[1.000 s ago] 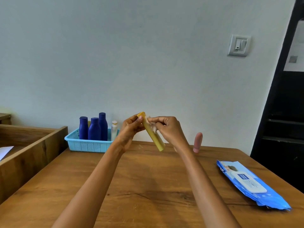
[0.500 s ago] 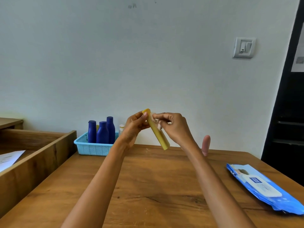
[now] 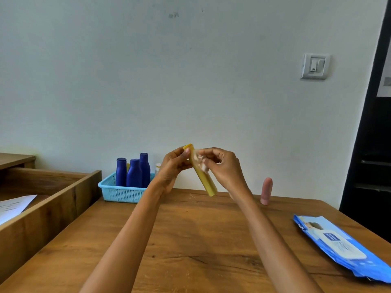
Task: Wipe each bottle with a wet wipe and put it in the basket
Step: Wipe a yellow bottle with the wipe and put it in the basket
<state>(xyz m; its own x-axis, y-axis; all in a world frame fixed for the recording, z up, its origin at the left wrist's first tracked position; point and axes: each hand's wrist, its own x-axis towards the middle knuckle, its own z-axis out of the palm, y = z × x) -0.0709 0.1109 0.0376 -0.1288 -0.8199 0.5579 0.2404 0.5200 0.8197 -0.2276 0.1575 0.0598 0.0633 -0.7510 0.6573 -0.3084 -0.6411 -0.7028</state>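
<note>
A slim yellow bottle [image 3: 206, 181] is held tilted above the wooden table [image 3: 190, 240], its cap end up. My left hand [image 3: 172, 168] grips it near the top. My right hand [image 3: 222, 166] pinches a crumpled white wet wipe [image 3: 201, 161] against the bottle's upper side. At the back left stands a light-blue basket [image 3: 122, 193] holding three dark blue bottles [image 3: 133, 173] and a small pale one [image 3: 157, 168], partly hidden by my left hand. A pink bottle [image 3: 266, 191] stands upright on the table at the back right.
A blue pack of wet wipes [image 3: 336, 246] lies at the table's right edge. A wooden drawer or tray [image 3: 53, 204] with a sheet of paper [image 3: 14, 206] sits on the left. A wall is right behind the table, a dark door frame at the right.
The view has shifted, so everything sits a little further right in the frame. My hands keep the yellow bottle at about the same tilt, and the wipe stays near its upper part.
</note>
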